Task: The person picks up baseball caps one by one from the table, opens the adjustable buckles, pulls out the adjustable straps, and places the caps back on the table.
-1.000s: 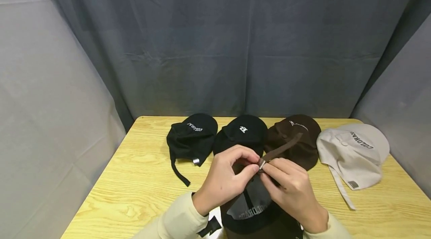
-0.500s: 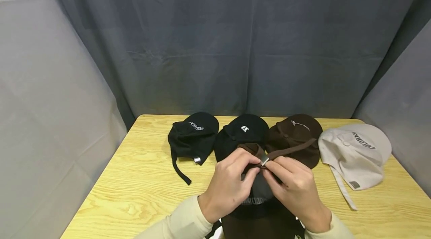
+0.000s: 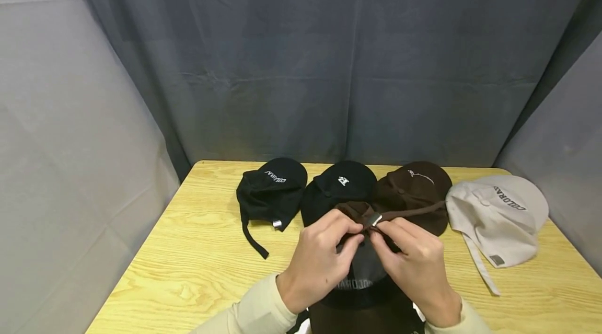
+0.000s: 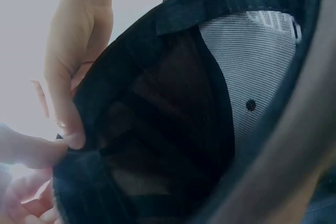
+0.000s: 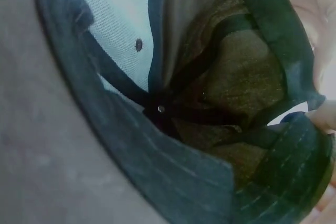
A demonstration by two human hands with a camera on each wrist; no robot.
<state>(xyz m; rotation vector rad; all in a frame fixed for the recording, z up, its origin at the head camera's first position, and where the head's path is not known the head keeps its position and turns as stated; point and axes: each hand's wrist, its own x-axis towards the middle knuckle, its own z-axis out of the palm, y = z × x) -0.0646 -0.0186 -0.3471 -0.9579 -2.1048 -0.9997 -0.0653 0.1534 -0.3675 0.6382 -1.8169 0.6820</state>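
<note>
A brown baseball cap (image 3: 362,315) is held near the table's front, brim toward me, inside facing up. My left hand (image 3: 320,261) pinches its back edge between thumb and fingertips, just left of a small metal buckle (image 3: 374,220). Thumb and fingers of my right hand (image 3: 416,263) pinch the strap right at that buckle. The loose brown strap (image 3: 416,211) runs out to the right above the right hand. Both wrist views look into the cap, with its dark sweatband (image 4: 126,51) and pale mesh front panel (image 5: 118,19).
Along the table's (image 3: 188,250) back lie a black cap with lettering (image 3: 273,193), a black cap with a white letter (image 3: 340,185), a brown cap (image 3: 416,185) and a beige cap (image 3: 498,219). Grey curtains (image 3: 263,62) enclose the back and sides.
The strap has swung from pointing up and right to lying nearly level. The buckle has shifted slightly right and up, and more of the cap's back shows above my left hand.
</note>
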